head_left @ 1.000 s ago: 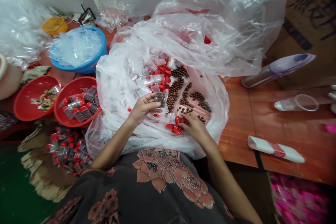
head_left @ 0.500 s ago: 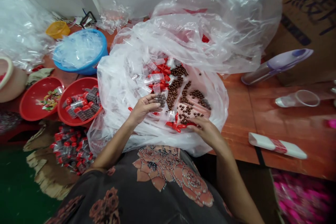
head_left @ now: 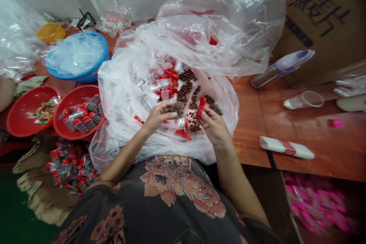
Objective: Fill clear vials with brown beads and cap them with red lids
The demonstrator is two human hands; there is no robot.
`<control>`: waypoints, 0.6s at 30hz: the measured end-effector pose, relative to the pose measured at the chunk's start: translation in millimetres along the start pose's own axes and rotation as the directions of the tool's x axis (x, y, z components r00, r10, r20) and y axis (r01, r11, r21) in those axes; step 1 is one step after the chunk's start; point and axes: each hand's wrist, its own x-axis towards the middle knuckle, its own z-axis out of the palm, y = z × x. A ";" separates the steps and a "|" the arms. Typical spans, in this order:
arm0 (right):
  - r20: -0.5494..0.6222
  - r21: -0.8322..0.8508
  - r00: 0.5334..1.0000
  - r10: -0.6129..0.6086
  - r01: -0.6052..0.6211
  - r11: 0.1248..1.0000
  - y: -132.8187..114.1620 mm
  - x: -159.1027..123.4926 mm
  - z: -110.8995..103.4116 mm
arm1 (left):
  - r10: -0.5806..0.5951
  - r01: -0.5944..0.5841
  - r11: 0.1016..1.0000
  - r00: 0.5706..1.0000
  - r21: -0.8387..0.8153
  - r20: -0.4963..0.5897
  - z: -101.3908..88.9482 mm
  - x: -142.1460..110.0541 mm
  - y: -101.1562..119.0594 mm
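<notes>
My left hand [head_left: 158, 119] is closed around a small clear plastic container [head_left: 177, 109] packed with dark brown balls. Between the fingertips of my right hand [head_left: 214, 124] is a red plastic cap [head_left: 201, 107], held upright a short way to the right of the container. Loose brown candy balls [head_left: 185, 90] lie beneath and beyond both hands on a white plastic sheet [head_left: 120, 84]. Among them is a heap of red caps [head_left: 168, 80] and empty clear containers [head_left: 150, 101]. A few more red caps [head_left: 183, 133] lie just below the hands.
At left stand a red bowl [head_left: 98, 124] of filled red-capped containers, another red bowl [head_left: 17, 118] with colourful bits, and a blue basin [head_left: 105, 51] of clear plastic pieces. A lidded bottle [head_left: 281, 66], a clear cup [head_left: 310, 99] and a white roll [head_left: 286, 147] are at right, before a cardboard box [head_left: 323, 19].
My right hand has come up from the caps near the sheet's front edge and now holds a red cap close to the container. My left hand keeps its container. The view has shifted right.
</notes>
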 end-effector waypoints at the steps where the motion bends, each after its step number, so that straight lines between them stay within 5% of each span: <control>1: 0.000 -0.029 0.999 -0.035 0.035 0.999 -3.4 2.0 4.5 | -0.014 0.014 1.000 1.000 0.011 0.015 2.1 -0.5 -1.1; 9: 0.128 -0.319 0.969 -0.211 0.242 0.916 -26.9 4.2 27.1 | -0.045 0.033 0.993 0.994 0.116 0.097 12.6 -3.4 -7.2; 18: 0.227 -0.536 0.910 -0.348 0.415 0.735 -27.4 -1.7 24.6 | 0.010 -0.023 0.978 0.998 0.209 0.063 14.6 -2.3 -18.0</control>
